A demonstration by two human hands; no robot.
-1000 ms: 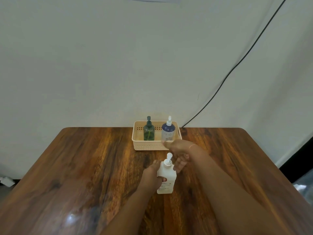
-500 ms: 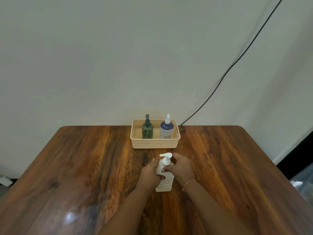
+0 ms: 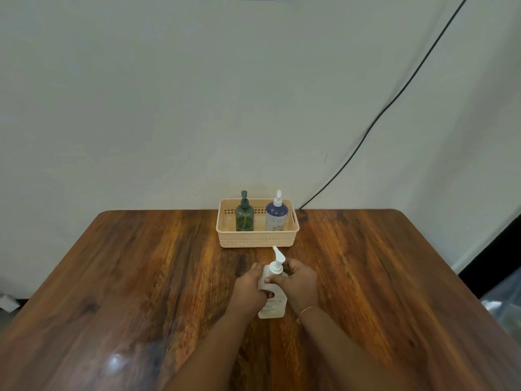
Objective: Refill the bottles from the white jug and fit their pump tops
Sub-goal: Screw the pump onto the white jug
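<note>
White plastic, the pump bottle (image 3: 273, 309) stands at lower centre on the wooden table (image 3: 141, 277); the left hand (image 3: 248, 290) grips its body, the right hand (image 3: 300, 286) pinches its pump top (image 3: 277, 262).

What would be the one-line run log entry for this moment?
left hand: holds white bottle | right hand: grips its pump top | basket: green bottle, blue bottle, pumps on

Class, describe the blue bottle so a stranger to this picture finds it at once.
At the far edge of the wooden table stands a beige basket. Of the two pump bottles in it, the blue bottle is the right-hand one, with a white pump; its neighbour, the green bottle, has a dark pump.
</note>
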